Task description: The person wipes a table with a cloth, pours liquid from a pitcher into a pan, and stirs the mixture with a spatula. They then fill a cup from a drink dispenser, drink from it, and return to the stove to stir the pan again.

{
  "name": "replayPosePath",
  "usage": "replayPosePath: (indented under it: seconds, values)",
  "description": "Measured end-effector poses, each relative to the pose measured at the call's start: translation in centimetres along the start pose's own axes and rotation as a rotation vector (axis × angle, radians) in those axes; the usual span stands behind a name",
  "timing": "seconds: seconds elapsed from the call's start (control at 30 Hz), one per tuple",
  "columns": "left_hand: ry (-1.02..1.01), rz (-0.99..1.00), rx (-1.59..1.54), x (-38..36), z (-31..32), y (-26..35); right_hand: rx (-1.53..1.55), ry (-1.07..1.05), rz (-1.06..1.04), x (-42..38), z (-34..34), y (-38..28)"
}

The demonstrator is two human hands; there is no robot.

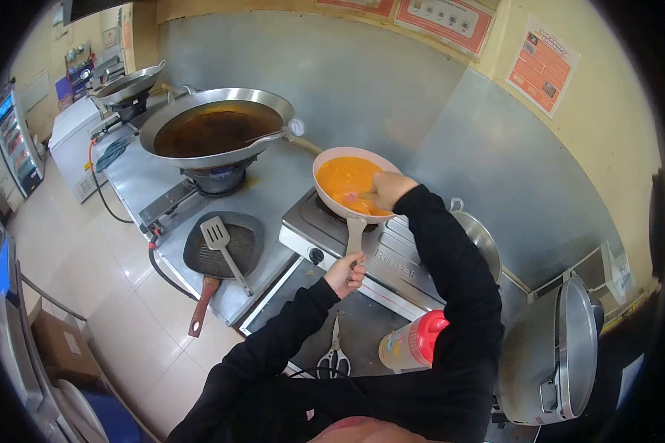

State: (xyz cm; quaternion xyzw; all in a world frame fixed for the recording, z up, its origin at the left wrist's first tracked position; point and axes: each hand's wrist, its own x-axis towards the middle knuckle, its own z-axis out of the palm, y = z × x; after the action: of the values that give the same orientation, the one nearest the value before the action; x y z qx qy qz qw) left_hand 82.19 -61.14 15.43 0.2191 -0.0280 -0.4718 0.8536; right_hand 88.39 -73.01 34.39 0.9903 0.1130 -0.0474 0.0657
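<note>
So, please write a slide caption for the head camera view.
Left hand holds the white frying pan of orange liquid by its handle; right hand stirs with a pink utensil.

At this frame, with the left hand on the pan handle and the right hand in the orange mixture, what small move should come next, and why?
Probably a short stirring stroke. The right hand holds a utensil whose tip sits in the orange mixture, and the left hand grips the handle, steadying the pan on the burner. The mixture looks liquid, so keeping it moving seems sensible.

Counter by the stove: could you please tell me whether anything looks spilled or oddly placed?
Nothing looks spilled. The scissors and red-capped bottle lie loose on the lower shelf, and a flat pan holding a spatula hangs its handle past the counter edge.
</note>
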Motion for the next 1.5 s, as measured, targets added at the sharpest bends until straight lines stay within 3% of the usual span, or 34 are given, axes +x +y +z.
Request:
replayPosePath:
  seconds: [0.23, 0.33, 0.43, 0.53, 0.63, 0.73, 1.03, 1.13, 1.23, 1.33, 1.5]
  values:
    - [0.035, 0.008, 0.011, 0.1, -0.1, 0.0, 0.002, 0.06, 0.106, 6.5, 1.5, -1.0]
    - [0.049, 0.018, 0.026, 0.0, 0.2, 0.0, 0.171, 0.387, 0.059, 10.7, 6.2, 1.7]
    - [0.059, 0.032, 0.027, -0.1, 0.3, -0.1, -0.059, 0.407, 0.067, 12.8, 9.7, 3.8]
    - [0.079, 0.032, 0.027, -0.1, 0.4, -0.1, 0.088, 0.363, 0.217, 7.7, 3.4, 2.1]
    - [0.071, 0.03, 0.019, 0.0, 0.2, -0.2, 0.061, 0.211, 0.333, 6.7, 1.2, 5.1]
    - [0.049, 0.031, 0.006, 0.1, 0.1, -0.3, 0.148, 0.388, 0.369, 5.9, 2.1, 7.4]
    - [0.058, 0.03, 0.079, 0.3, -0.2, -0.1, 0.43, 0.307, 0.541, 9.6, 8.1, 12.7]
    - [0.038, 0.005, 0.103, 0.3, -0.3, 0.1, 0.45, 0.426, 0.416, 11.9, 10.0, 13.9]
    - [0.076, -0.023, 0.099, -0.1, 0.3, 0.4, 0.537, 0.334, 0.291, 9.7, 7.0, 10.5]
    - [0.054, -0.029, 0.104, -0.1, 0.2, 0.4, 0.354, 0.362, 0.08, 10.6, 7.3, 10.8]
    - [0.065, -0.04, 0.086, 0.1, -0.1, 0.3, 0.239, 0.208, -0.058, 7.2, 3.6, 6.4]
